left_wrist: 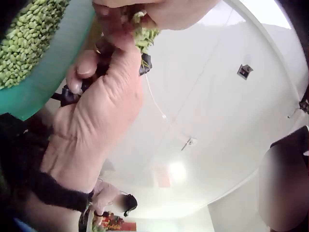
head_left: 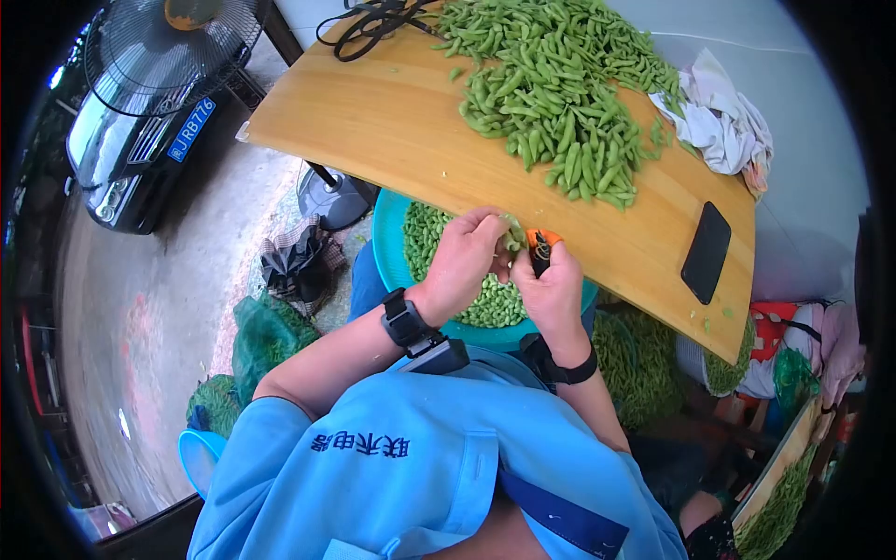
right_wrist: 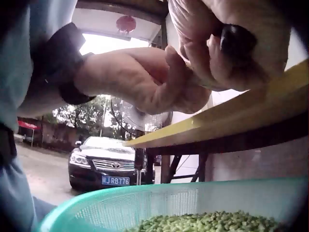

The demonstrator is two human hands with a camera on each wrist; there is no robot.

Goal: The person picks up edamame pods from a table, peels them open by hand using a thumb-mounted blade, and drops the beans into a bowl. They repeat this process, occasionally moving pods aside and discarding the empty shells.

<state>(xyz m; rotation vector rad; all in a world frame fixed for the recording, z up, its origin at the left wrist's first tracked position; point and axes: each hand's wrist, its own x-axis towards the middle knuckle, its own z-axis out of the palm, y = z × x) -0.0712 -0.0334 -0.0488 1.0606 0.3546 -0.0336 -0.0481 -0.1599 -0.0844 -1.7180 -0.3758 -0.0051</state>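
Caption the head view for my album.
Two hands meet above a teal basket of beans, beside green pods on a table.

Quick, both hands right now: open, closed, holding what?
Left hand: closed, fingers pinching green bean pods.
Right hand: closed around an orange-and-black tool.

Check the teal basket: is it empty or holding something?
Holding something: shelled beans lie in the basket, visible in all three views.
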